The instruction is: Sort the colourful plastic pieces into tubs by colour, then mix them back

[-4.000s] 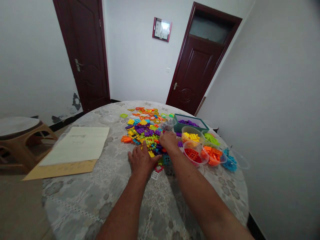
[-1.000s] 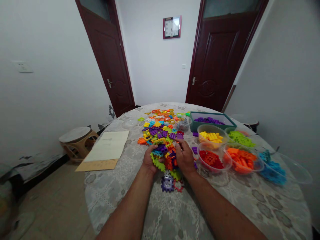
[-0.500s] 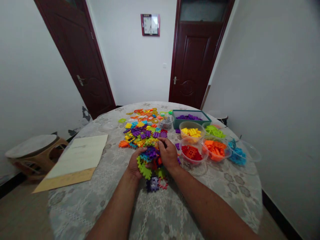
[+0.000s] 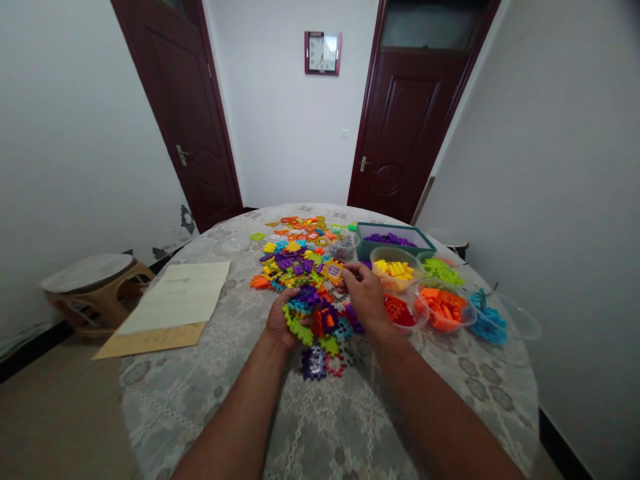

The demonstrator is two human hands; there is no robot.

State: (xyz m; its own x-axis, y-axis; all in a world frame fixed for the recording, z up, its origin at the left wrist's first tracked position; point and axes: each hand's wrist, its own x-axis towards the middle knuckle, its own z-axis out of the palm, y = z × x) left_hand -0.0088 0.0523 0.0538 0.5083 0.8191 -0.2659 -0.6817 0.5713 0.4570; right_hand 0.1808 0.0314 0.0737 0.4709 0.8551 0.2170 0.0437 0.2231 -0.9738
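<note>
Obs.: L hand (image 4: 283, 321) & R hand (image 4: 367, 293) bare; L forearm (image 4: 235, 407) & R forearm (image 4: 433, 403) likewise, to frame edge.

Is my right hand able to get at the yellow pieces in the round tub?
Probably yes. Your right hand is just beside the tub, and nothing seems to cover the yellow pieces. But your fingers seem to pinch a yellow-orange piece, so you might need to put that down first.

Seen without legible words or numbers on square red-framed wall clock (image 4: 323, 53) or pale paper sheet (image 4: 175, 297), left edge of cloth-covered table (image 4: 200, 413).
</note>
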